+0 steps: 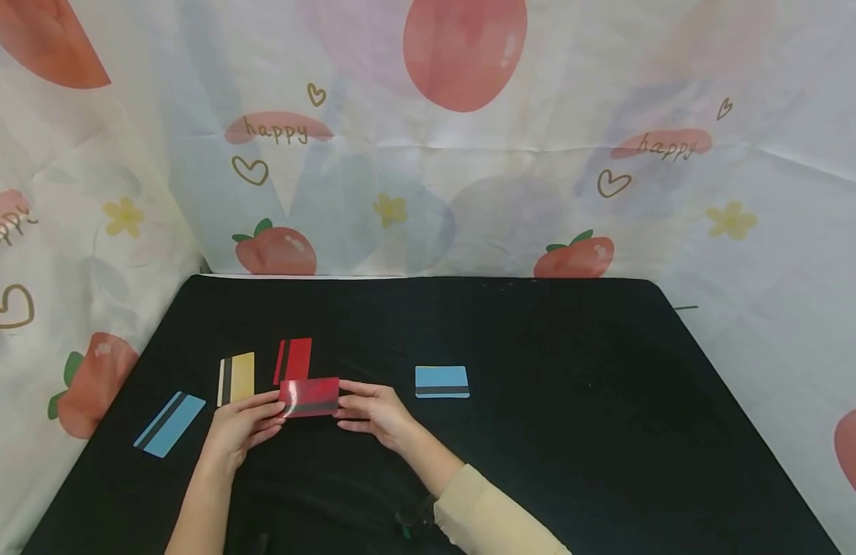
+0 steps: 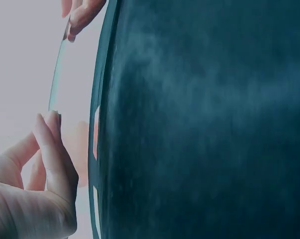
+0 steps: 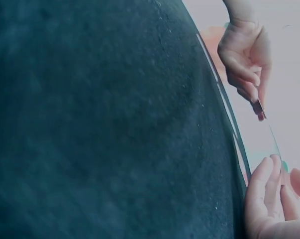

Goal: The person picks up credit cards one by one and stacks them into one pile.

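Both hands hold a shiny red card (image 1: 310, 397) with a dark stripe, raised above the black table. At its left edge the left hand (image 1: 236, 432) pinches it between thumb and fingers. The right hand (image 1: 379, 416) grips the opposite short edge with its fingertips. From the left wrist the card (image 2: 55, 74) shows nearly edge-on, spanning the two hands. A second red card (image 1: 299, 358) lies just behind the held one, which overlaps it in the head view. Beside the left hand is a gold card (image 1: 243, 376), its near end close behind the fingers.
A blue card (image 1: 169, 424) lies slanted at the left of the black table (image 1: 573, 447). Another blue card (image 1: 442, 381) lies to the right of the hands. A fruit-printed curtain (image 1: 428, 169) hangs behind the table and along its sides. A small dark object (image 1: 415, 518) sits by the right sleeve.
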Available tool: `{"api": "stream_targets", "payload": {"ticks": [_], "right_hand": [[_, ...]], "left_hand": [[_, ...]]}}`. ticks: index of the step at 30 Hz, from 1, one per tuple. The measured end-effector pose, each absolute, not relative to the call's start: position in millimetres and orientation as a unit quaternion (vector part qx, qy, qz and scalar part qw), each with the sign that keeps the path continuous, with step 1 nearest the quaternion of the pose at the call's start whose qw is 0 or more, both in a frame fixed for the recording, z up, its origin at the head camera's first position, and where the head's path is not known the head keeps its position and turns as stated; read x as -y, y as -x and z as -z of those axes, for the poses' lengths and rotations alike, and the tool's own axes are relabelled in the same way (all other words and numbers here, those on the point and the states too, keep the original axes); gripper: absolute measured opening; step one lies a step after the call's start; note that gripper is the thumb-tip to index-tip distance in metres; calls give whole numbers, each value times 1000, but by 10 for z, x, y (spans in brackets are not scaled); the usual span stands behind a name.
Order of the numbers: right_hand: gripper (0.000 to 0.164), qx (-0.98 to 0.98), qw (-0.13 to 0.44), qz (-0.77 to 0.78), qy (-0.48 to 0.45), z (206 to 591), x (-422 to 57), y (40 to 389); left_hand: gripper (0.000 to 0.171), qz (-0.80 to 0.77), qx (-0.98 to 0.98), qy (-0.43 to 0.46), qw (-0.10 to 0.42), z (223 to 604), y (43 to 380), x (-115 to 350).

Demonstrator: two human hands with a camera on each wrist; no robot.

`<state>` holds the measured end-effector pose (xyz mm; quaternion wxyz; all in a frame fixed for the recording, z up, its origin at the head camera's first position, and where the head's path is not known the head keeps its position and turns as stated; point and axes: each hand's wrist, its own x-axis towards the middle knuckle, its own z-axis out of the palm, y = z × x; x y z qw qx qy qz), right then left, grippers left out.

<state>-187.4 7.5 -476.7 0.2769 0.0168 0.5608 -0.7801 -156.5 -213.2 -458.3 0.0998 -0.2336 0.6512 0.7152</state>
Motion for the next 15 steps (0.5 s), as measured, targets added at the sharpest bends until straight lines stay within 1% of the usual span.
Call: {"api": "stream_targets", "payload": {"ticks": [8, 15], "right_hand": [[44, -564, 265, 782, -18, 4725, -133, 1926], [45, -580, 259, 772, -23, 4721, -234, 1987]], "left_hand": [[52, -720, -641, 248, 93, 4558, 1609, 2003], [50, -726, -633, 251, 100, 4553, 1662, 1891]]}}
